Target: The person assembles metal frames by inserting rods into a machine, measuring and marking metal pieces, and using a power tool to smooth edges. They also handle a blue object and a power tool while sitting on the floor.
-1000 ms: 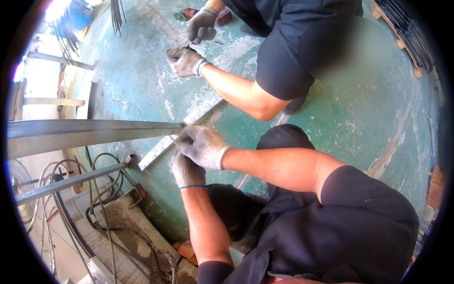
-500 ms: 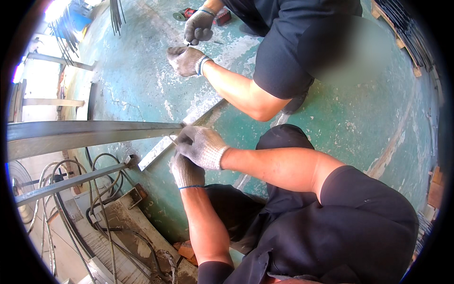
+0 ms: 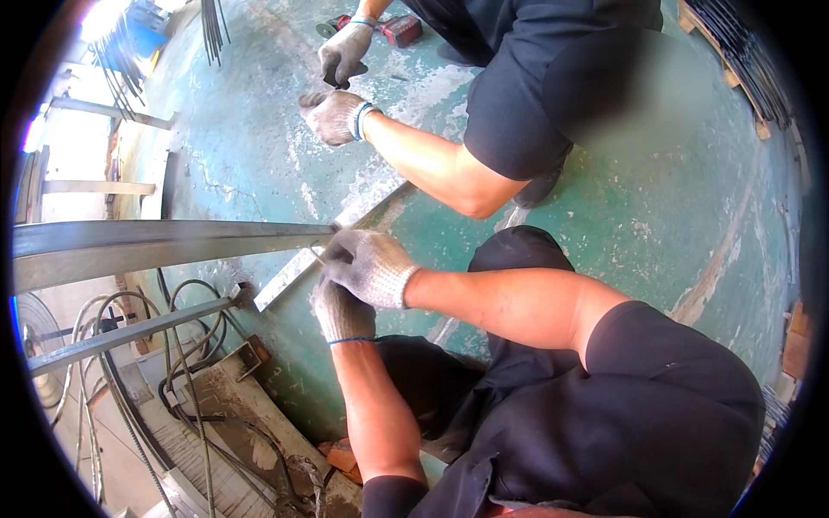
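Near grey-white knit-gloved right hand (image 3: 370, 266): seemingly pinching thin curved metal wire (image 3: 318, 254) | like-gloved left hand (image 3: 344, 314): touching right, presumably bracing; grip undeterminable

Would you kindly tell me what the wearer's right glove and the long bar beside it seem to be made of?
Right glove: probably knitted cotton, matt off-white, judging by its ribbed cuff; greyer areas may be coating or dirt. Long bar: likely bare steel, smooth grey with a dull sheen, though another metal is possible.

I'm seeing a teal floor (image 3: 622, 229) mottled white; the camera wearer's right glove (image 3: 370, 263) is pairing grey with cream, the left glove (image 3: 344, 316) is showing blue trim (image 3: 352, 340)
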